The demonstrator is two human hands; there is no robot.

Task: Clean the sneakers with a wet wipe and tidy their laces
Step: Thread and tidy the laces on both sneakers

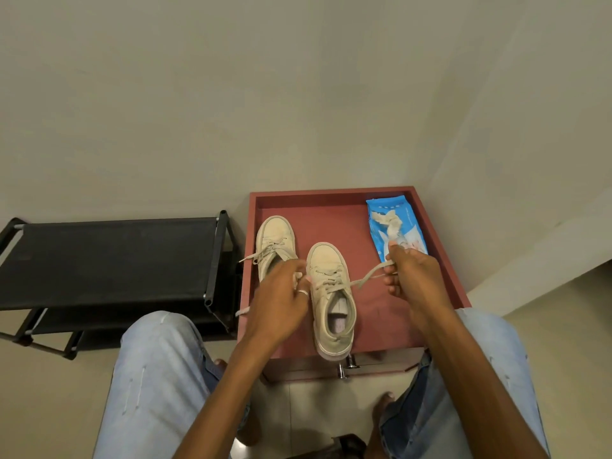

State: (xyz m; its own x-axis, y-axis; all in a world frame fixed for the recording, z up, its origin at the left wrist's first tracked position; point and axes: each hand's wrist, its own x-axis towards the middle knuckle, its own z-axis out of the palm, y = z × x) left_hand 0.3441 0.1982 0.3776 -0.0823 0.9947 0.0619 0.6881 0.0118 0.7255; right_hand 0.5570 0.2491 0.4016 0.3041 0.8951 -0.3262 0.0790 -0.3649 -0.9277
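A person in pale blue jeans (159, 376) sits over a red-brown cabinet top (334, 223), working the laces of the nearer sneaker (332, 313). This cream low-top has a scuffed toe, a white sole and a grey insole, and its heel overhangs the front edge. The left hand (281, 294), wearing a ring (303, 292), curls its fingers around one lace end beside the eyelets. The right hand (412, 276) pinches the other lace (367, 278), drawn taut out to the side. The second sneaker (276, 235) sits just beyond to the left, its laces loose. Farther back lies a blue wet-wipe pack (409, 226) with a crumpled wipe (390, 223) on top. A black shoe rack (109, 260) stands beside the cabinet.
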